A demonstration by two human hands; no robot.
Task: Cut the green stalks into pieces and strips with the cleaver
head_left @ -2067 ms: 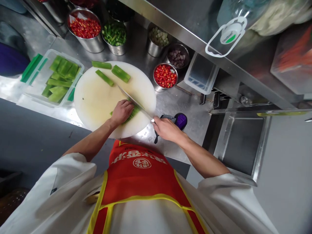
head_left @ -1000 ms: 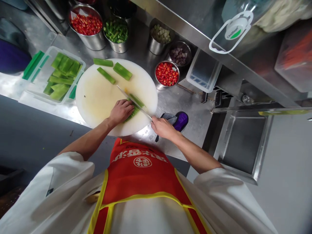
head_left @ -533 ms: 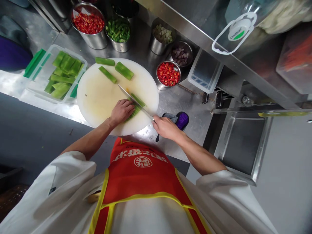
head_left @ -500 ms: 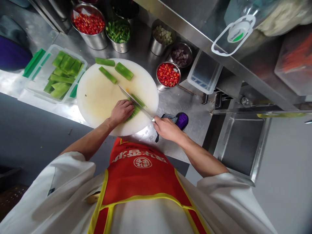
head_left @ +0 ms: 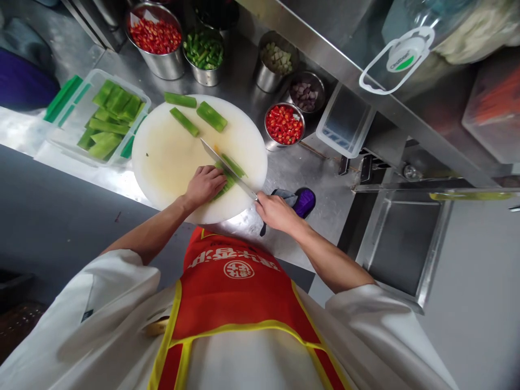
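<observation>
A metal counter [head_left: 329, 179] is stretching through a kitchen, and a steel shelf [head_left: 303, 33] is hanging over it, beyond and to the right of the round white cutting board [head_left: 166, 168]. A plastic box [head_left: 71, 132] of green vegetable chunks is standing just left of the board, while a metal tin [head_left: 274, 145] of chopped red peppers is sitting just past its right edge. The knife [head_left: 229, 170] is crossing the right half of the board, the right hand [head_left: 278, 213] closing round its handle off the board's near right rim. The left hand [head_left: 206, 187] is bending its fingers over a green bundle [head_left: 225, 188], pinning it on the board's near right part. The person seems to be slicing; doing it well is probably asking for curled fingertips behind the blade, a steady bundle and even, thin strokes, though the hand's own back is hiding how the fingertips are tucking. The knife's tip is pointing toward the board's far left, its long axis running diagonally down to the near right. Some cut green slivers [head_left: 233, 164] are lying nearly parallel beside the blade, toward the board's right edge; the bundle's own axis is staying unclear, because fingers are covering part of it.
</observation>
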